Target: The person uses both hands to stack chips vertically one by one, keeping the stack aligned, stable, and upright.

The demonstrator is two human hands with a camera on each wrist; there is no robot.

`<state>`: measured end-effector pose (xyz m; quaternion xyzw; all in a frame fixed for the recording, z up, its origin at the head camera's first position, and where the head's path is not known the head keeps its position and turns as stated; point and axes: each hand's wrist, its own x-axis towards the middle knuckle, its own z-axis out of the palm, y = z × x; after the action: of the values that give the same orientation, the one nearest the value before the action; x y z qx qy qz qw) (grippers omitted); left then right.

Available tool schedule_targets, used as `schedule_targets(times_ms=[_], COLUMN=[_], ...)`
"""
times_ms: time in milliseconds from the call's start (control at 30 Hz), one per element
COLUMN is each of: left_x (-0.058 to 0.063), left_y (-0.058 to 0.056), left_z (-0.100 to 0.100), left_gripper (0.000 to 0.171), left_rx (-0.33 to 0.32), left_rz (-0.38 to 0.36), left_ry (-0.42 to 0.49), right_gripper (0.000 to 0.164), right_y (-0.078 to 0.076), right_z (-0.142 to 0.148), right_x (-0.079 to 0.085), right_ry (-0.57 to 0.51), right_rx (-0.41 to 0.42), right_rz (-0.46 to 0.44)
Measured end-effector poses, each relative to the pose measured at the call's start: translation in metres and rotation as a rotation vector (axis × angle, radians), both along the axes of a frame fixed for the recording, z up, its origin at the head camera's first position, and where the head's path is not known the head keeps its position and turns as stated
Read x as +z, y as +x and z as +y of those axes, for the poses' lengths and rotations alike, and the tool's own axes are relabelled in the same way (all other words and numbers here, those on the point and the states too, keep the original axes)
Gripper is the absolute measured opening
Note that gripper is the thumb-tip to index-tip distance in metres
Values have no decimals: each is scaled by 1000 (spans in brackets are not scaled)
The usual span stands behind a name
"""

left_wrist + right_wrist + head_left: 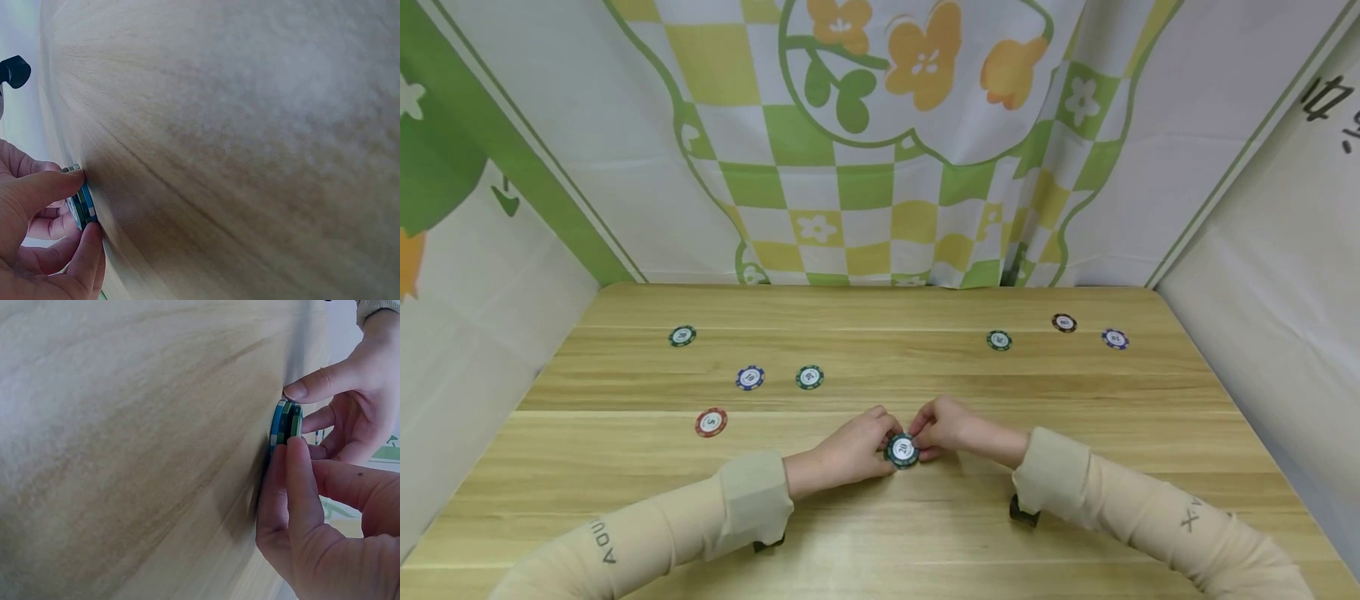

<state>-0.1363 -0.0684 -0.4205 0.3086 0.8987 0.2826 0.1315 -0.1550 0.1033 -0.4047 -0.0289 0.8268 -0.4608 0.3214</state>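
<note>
A small stack of poker chips (pixel 902 450) lies on the wooden table, a green chip marked 20 on top. Seen from the side in the right wrist view, the stack (pixel 287 423) shows a blue-edged chip at the bottom and green-edged ones above it. My left hand (pixel 855 452) holds the stack from the left, thumb on the near side and fingers on the far side. From the right, my right hand (pixel 950 426) pinches its edge with thumb and fingers. Both hands' fingertips also meet the chip edges (pixel 85 201) in the left wrist view.
Left of the hands lie a red chip (pixel 711 422), a blue chip (pixel 750 377) and two green chips (pixel 809 377) (pixel 682 336). Farther back right are a green chip (pixel 999 340), a black chip (pixel 1063 322) and a blue chip (pixel 1115 338). A patterned curtain (pixel 880 183) hangs behind the table.
</note>
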Motion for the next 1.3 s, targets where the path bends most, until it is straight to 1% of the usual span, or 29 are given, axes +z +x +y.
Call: schedule_targets(times_ms=[300,533,667,800,867,967,1100,1133,1167,1300], left_x=[2,4,4,4,4,4,3,3,3,2], left_y=[0,0,0,1,0,0,0,1,1,1], left_z=[1,1,2,1,2,2,1,1,1,1], left_gripper=[36,36,36,35,36,36,35,35,35,36], left_rx=[-4,-9,-8,-11,-11,-11,-14,-14,-14,-9], left_rz=[12,19,14,14,14,13,16,15,14,13], left_ry=[-11,-15,-18,-21,-25,-29,-27,-27,-30,-40], right_gripper=[6,5,5,5,6,7,9,9,10,15], right_y=[3,2,1,-2,-4,-7,-11,-11,-12,-16], right_z=[-2,0,1,5,8,12,18,19,21,27], right_x=[2,1,1,4,7,10,11,11,10,10], right_ry=[18,44,80,146,173,213,302,323,340,363], right_rx=[6,42,61,100,121,145,158,156,158,149], right_rz=[41,100,149,240,301,435,620,652,682,709])
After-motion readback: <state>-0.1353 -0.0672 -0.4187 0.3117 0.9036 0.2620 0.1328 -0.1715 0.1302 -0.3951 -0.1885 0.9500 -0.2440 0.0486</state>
